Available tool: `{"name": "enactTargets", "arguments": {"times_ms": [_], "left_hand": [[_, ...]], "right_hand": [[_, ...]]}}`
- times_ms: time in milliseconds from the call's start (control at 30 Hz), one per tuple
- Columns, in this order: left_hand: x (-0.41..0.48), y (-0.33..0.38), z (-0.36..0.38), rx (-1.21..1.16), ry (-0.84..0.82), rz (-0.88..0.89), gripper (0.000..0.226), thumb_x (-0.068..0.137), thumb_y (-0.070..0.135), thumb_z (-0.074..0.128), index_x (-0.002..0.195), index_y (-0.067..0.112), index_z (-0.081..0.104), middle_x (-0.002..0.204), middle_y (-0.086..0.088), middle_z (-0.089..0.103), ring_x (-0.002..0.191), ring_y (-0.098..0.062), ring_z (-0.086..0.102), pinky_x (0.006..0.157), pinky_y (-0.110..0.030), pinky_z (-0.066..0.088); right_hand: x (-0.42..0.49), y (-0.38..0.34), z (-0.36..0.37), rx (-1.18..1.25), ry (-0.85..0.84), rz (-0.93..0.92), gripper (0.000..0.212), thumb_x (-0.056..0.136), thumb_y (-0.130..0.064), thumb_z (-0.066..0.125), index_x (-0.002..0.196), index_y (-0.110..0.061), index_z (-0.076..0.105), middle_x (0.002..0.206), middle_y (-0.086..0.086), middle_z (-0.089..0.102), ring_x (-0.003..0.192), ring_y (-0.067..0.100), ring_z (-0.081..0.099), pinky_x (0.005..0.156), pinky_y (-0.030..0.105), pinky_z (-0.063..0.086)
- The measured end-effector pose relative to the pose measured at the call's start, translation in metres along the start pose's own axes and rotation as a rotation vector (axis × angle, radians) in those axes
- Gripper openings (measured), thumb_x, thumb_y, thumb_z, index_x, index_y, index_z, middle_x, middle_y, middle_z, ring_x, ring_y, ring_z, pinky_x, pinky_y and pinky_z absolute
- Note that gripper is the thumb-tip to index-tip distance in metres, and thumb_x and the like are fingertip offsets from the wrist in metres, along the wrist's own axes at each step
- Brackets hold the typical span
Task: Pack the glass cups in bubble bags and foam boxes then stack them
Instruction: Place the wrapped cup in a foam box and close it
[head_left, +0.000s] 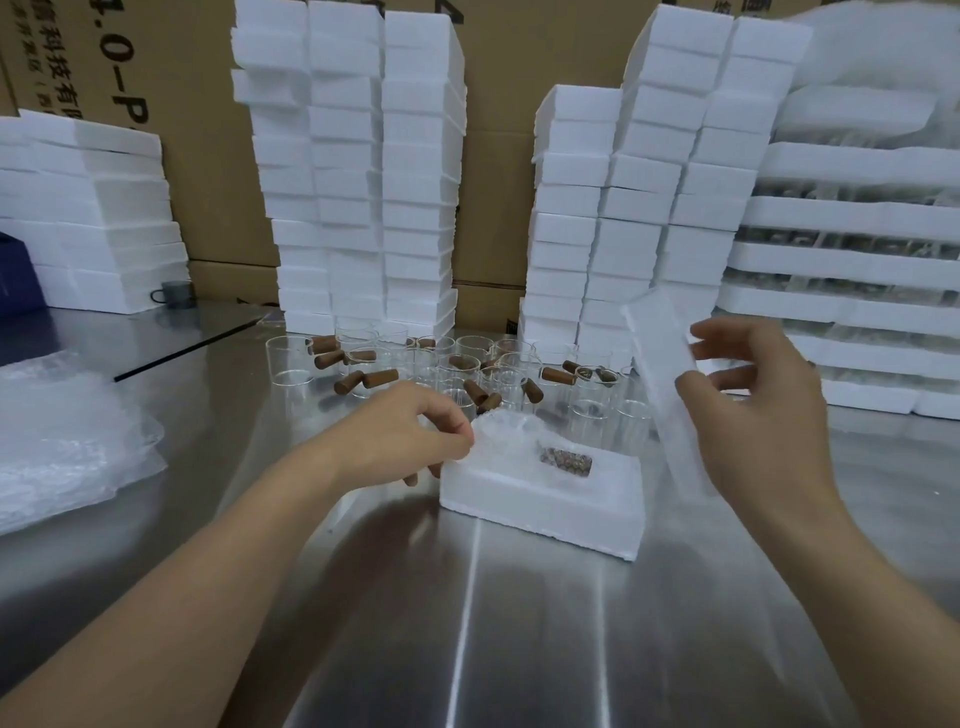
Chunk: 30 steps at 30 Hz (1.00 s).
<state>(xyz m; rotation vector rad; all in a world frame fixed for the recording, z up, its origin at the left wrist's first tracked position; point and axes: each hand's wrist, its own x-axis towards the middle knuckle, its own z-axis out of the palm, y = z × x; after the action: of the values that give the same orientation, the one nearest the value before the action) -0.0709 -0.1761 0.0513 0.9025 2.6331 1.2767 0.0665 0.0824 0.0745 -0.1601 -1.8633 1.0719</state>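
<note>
An open white foam box (540, 499) lies on the steel table in front of me. Inside it sits a glass cup wrapped in a bubble bag (519, 441), its brown handle showing through the wrap. My left hand (410, 431) pinches the bag's edge at the box's left corner. My right hand (753, 395) holds the foam lid (660, 384) tilted on edge just right of the box, fingers spread along it. Several bare glass cups with brown wooden handles (467, 369) stand and lie behind the box.
Tall stacks of foam boxes (363, 171) rise at the back centre, more stacks (649, 208) to the right. Foam trays (857, 270) fill the far right. A pile of bubble bags (62, 441) lies at the left. Cardboard cartons (498, 78) form the back wall.
</note>
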Motion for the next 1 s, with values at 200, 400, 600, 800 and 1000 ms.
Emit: {"name": "enactTargets", "arguments": {"times_ms": [200,400,600,800,1000], "left_hand": [[-0.002,0.005,0.0,0.025,-0.006,0.012,0.018,0.098,0.025,0.067,0.09,0.031,0.082,0.093,0.006,0.078,0.074,-0.013,0.076,0.06,-0.023,0.054],[-0.002,0.004,0.009,0.075,-0.025,0.037,0.016,0.095,0.02,0.068,0.092,0.033,0.077,0.09,0.014,0.072,0.064,0.0,0.065,0.064,-0.019,0.049],[-0.004,0.013,0.007,0.042,0.191,0.11,0.016,0.098,0.023,0.069,0.096,0.036,0.078,0.094,0.017,0.069,0.074,-0.001,0.06,0.062,-0.013,0.042],[-0.014,0.039,0.014,-0.324,0.101,0.147,0.07,0.07,0.087,0.066,0.133,0.06,0.056,0.136,0.025,0.06,0.128,0.008,0.056,0.107,-0.03,0.043],[-0.014,0.049,0.027,-0.428,0.135,0.185,0.095,0.06,0.073,0.085,0.145,0.065,0.042,0.136,0.021,0.062,0.122,0.005,0.063,0.097,-0.025,0.05]], "right_hand": [[0.008,-0.007,0.001,0.38,-0.029,0.204,0.053,0.093,-0.006,0.067,0.124,-0.049,0.062,0.108,-0.011,0.071,0.081,0.006,0.066,0.065,0.028,0.054],[0.006,-0.009,0.002,0.476,-0.022,0.216,0.055,0.096,-0.004,0.065,0.126,-0.05,0.064,0.111,-0.009,0.068,0.09,0.006,0.068,0.084,0.036,0.055],[0.001,-0.013,0.01,0.782,-0.139,0.406,0.054,0.101,0.005,0.057,0.142,-0.03,0.058,0.131,0.01,0.07,0.109,0.025,0.071,0.091,0.039,0.057],[0.0,-0.023,0.01,1.017,-0.239,0.411,0.052,0.102,0.007,0.051,0.147,-0.018,0.057,0.127,0.002,0.073,0.112,0.014,0.072,0.089,0.03,0.06],[-0.012,-0.032,0.021,1.182,-0.282,0.448,0.054,0.101,0.011,0.049,0.148,-0.017,0.054,0.136,0.014,0.069,0.126,0.025,0.068,0.102,0.04,0.057]]}}
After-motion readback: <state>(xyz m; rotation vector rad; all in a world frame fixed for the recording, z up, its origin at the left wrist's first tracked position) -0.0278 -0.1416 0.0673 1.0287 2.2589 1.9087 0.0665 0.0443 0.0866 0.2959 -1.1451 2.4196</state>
